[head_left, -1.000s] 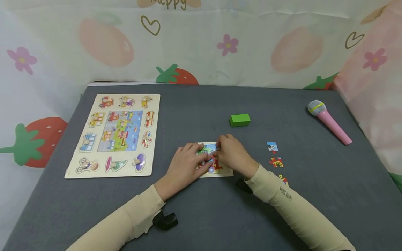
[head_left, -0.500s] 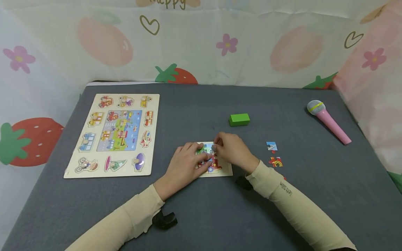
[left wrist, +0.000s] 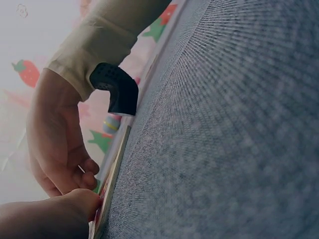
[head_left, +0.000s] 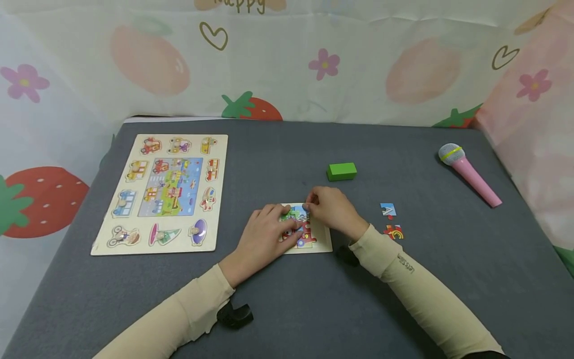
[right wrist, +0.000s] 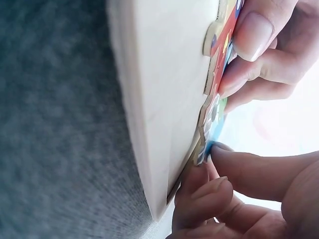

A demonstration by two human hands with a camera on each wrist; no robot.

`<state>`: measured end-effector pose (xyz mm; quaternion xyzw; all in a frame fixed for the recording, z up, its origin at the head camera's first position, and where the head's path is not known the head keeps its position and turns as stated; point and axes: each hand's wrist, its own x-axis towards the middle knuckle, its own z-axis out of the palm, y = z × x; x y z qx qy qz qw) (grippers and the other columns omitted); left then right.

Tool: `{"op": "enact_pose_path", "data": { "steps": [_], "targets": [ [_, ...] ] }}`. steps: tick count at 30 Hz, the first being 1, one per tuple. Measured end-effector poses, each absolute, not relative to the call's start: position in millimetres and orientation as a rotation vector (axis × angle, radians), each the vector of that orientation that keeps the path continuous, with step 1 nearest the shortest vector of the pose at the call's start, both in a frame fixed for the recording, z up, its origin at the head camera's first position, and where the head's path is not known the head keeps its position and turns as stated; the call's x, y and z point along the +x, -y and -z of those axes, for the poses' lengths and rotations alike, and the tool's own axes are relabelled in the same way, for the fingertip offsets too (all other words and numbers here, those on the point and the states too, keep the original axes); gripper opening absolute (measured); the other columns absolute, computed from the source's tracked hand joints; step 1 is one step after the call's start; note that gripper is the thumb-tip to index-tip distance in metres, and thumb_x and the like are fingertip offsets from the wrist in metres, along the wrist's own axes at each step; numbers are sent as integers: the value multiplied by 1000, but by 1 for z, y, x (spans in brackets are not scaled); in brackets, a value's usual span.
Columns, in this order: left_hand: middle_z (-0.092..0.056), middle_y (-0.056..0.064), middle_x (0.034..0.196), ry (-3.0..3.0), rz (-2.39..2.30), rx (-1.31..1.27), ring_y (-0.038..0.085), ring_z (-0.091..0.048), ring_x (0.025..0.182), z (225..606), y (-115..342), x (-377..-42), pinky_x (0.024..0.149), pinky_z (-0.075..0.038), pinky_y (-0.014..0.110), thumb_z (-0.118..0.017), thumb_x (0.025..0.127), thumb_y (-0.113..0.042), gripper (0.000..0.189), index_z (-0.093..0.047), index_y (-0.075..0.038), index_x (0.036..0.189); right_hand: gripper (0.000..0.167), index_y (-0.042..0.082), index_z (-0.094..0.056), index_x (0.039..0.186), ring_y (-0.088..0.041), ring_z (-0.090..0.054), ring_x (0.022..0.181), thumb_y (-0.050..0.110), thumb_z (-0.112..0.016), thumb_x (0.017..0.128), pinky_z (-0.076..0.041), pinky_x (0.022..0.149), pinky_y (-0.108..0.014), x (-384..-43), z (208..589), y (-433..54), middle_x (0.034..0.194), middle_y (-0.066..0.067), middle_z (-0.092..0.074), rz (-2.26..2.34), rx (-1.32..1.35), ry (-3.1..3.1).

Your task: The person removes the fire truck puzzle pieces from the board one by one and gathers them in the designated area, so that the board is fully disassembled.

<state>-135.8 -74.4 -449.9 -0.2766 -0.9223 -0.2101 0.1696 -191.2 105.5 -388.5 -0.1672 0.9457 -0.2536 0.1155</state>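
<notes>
A small jigsaw puzzle tray (head_left: 324,243) of pale wood lies at the middle of the table, partly filled with colourful pieces. My left hand (head_left: 266,232) rests on the pieces from the left, fingers extended over a red picture. At the tray's upper part, my right hand (head_left: 335,213) pinches the edge of a blue jigsaw piece (right wrist: 215,130) between thumb and fingers. The right wrist view shows this piece beside the red ones, its edge over the bare tray floor. Two loose jigsaw pieces, one blue (head_left: 388,210) and one red (head_left: 394,232), lie to the right.
A large wooden peg puzzle board (head_left: 100,244) with vehicle pictures lies at the left. Beyond the tray sits a green block (head_left: 342,171). A pink toy microphone (head_left: 475,180) lies at the far right. A printed curtain (head_left: 287,65) hangs behind the table.
My right hand has shifted slightly up and away on the tray. The right sleeve now hides a third loose piece that showed before. The left hand stays in place.
</notes>
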Motion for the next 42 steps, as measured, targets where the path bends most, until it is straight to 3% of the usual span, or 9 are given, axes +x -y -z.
{"op": "enact_pose_path", "data": {
  "steps": [22,34,42],
  "targets": [
    [-62,6,117,2639,603,-786,24,-54,108,452,75,-136,82,-44,44,-66,89,-40,17,-74,-27,96,13,6,-66,90,-17,-55,67,18,-62,94,-44,58,-28,-195,381,-114,83,-7,-64,825,-443,-2703],
    [-62,6,118,2626,641,-802,24,-54,110,450,76,-137,82,-43,43,-66,89,-37,17,-75,-26,100,19,8,-66,98,-24,-53,85,25,-59,96,-43,72,-34,-206,353,-206,95,-10,-63,842,-311,-2656],
    [-63,6,120,2605,650,-819,23,-54,111,453,75,-137,84,-42,45,-67,89,-36,15,-74,-26,97,19,4,-66,98,-20,-51,79,21,-57,97,-41,67,-33,-206,359,-245,93,-10,-62,737,-327,-2632]
  ]
}}
